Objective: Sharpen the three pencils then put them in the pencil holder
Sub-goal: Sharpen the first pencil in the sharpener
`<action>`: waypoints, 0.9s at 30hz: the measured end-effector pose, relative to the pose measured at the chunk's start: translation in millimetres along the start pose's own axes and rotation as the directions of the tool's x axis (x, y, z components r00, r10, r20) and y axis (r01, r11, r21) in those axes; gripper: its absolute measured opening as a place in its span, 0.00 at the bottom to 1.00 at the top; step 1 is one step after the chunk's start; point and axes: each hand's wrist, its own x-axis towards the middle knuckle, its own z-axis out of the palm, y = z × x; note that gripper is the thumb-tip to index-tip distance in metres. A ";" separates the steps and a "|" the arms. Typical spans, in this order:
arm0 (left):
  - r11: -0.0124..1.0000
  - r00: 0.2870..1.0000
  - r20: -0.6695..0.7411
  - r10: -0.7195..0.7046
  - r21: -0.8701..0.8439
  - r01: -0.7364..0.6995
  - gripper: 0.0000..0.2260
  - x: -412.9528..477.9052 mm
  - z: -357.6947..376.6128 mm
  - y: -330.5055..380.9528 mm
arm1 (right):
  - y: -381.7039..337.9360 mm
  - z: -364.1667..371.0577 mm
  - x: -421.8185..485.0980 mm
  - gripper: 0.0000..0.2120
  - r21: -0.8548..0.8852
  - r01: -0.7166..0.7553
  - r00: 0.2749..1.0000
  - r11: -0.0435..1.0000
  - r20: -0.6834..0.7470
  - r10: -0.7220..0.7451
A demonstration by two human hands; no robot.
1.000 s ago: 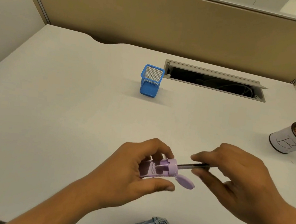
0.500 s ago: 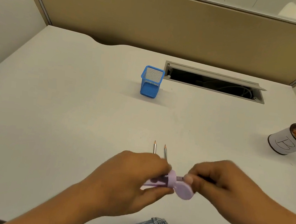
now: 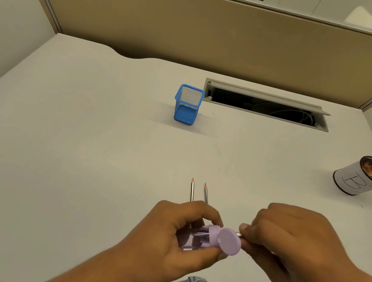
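Low in the frame, just right of centre: left hand [image 3: 170, 233] wrapped around a lilac sharpener [image 3: 202, 238], its round hinged lid [image 3: 229, 241] hanging open toward the camera; right hand [image 3: 289, 239] pinched on the third pencil [image 3: 239, 233], only a short sliver of shaft visible between fingertips and sharpener mouth; both hands together, nearly touching, raised just above the worktop [image 3: 88, 142]. Just above the left hand, two pencils [image 3: 198, 191] lying side by side, points already sharp and aimed up-frame, lower ends hidden behind the knuckles. Blue mesh pencil holder [image 3: 188, 105] upright near centre, well apart, apparently empty. Judged light, stiff and thin; tip brittle, so best gripped on the shaft near the mouth, twisted gently; smooth plastic body likely slippery, hence the full wrap. Left wrist bent inward, right fingers curled, thumb forward.
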 end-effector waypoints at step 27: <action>0.896 0.964 0.263 0.039 0.418 -0.150 0.09 9.2 -11.4 0.7 | -0.2 19.9 7.5 0.17 0.510 -0.767 0.642 0.390 0.623 0.447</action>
